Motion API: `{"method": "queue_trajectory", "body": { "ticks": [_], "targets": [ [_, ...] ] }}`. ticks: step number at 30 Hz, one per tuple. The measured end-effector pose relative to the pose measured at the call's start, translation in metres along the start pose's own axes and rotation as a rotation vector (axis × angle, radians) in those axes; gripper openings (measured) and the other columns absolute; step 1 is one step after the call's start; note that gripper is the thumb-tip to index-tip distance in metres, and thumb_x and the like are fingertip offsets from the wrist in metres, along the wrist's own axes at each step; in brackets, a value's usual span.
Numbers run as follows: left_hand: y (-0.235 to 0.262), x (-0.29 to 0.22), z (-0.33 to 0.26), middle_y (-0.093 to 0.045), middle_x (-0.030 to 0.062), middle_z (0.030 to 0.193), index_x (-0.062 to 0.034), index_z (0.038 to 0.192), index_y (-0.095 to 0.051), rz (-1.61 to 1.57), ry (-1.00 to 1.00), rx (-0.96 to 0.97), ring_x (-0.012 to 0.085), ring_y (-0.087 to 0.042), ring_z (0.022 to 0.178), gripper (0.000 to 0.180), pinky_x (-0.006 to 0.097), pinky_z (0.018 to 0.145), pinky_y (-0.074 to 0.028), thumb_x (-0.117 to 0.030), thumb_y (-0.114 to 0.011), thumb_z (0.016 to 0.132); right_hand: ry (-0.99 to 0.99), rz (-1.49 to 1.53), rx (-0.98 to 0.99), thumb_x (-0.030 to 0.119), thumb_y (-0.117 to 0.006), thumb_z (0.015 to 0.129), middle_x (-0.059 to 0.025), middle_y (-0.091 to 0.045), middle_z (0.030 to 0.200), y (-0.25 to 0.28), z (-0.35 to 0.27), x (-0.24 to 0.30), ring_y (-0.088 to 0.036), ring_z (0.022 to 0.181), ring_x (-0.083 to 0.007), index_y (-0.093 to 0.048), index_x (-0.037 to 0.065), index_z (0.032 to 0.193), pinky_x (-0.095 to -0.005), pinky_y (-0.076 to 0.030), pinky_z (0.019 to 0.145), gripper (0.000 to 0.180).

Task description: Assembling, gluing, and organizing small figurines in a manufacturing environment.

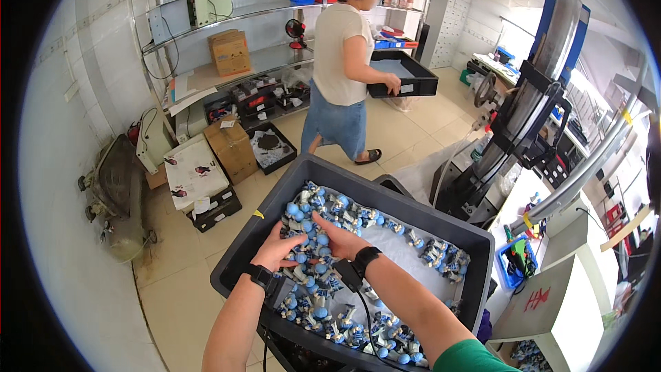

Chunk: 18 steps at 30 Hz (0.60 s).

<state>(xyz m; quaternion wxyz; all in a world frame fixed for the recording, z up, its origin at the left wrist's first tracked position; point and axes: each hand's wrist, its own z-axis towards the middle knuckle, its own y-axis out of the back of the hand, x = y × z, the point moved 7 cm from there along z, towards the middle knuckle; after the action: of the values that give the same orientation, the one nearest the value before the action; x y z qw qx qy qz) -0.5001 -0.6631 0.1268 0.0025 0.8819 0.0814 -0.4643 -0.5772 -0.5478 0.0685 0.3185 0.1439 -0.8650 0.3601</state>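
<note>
A dark grey plastic bin [483,234] stands in front of me, lined with a pale sheet [413,272]. Many small blue-and-white figurines with round light-blue heads [320,312] lie along its sides. Within the bin's left part, my left hand [277,248] rests among the figurines, thumb and forefinger spread; some of its fingers are hidden. Facing it from the right, my right hand [337,238] reaches into the same pile with its fingers stretched out. Several figurines lie between the two hands. Neither hand shows a firm grip on one. Both wrists wear black straps with small devices and a cable.
Beyond the bin, a person [342,48] carries a black tray [406,76]. A metal press column [513,110] rises at the right. Cardboard boxes [229,148] and a shallow black tray [289,155] lie on the floor at left, below metal shelves [265,10]. A blue basket [508,279] sits at right.
</note>
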Motion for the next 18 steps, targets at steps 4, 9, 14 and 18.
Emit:
{"method": "queue_trajectory", "body": {
  "ticks": [4,9,14,18],
  "targets": [
    [0.009,0.009,0.01,-0.045,0.0085,0.134,-0.0158,0.145,-0.021,0.013,0.039,-0.074,0.0257,-0.047,0.119,0.087,0.053,0.083,-0.047,-0.029,-0.075,0.078,-0.011,-0.059,0.075,0.056,-0.057,0.088,-0.0028,-0.064,0.109,-0.024,-0.006,0.001,-0.063,0.093,-0.0183,-0.059,0.016,0.113,-0.0367,-0.055,0.07,0.047],
    [0.006,0.004,0.011,-0.053,0.0045,0.124,-0.0166,0.144,-0.022,0.06,-0.04,-0.01,0.0215,-0.056,0.105,0.085,0.045,0.077,-0.047,-0.032,-0.074,0.079,0.027,-0.088,-0.026,0.054,-0.062,0.085,-0.0037,-0.061,0.112,-0.019,0.002,0.003,-0.06,0.093,-0.017,-0.055,0.016,0.124,-0.0342,-0.054,0.063,0.055],
    [0.004,0.007,0.021,-0.056,0.0049,0.114,-0.0196,0.147,-0.02,-0.009,0.032,-0.051,0.0189,-0.058,0.094,0.095,0.037,0.074,-0.051,-0.012,-0.078,0.072,0.014,-0.061,-0.006,0.051,-0.06,0.087,-0.0018,-0.063,0.095,-0.024,0.003,0.005,-0.062,0.081,-0.0149,-0.06,0.015,0.108,-0.031,-0.053,0.059,0.041],
    [0.001,0.007,0.016,-0.056,0.0047,0.112,-0.0195,0.146,-0.021,-0.054,-0.042,-0.03,0.0186,-0.059,0.093,0.091,0.037,0.074,-0.053,-0.004,-0.074,0.074,0.05,0.024,-0.011,0.048,-0.058,0.09,-0.0024,-0.064,0.096,-0.026,-0.002,0.002,-0.062,0.079,-0.0142,-0.06,0.013,0.109,-0.0289,-0.053,0.058,0.039]
  ]
}}
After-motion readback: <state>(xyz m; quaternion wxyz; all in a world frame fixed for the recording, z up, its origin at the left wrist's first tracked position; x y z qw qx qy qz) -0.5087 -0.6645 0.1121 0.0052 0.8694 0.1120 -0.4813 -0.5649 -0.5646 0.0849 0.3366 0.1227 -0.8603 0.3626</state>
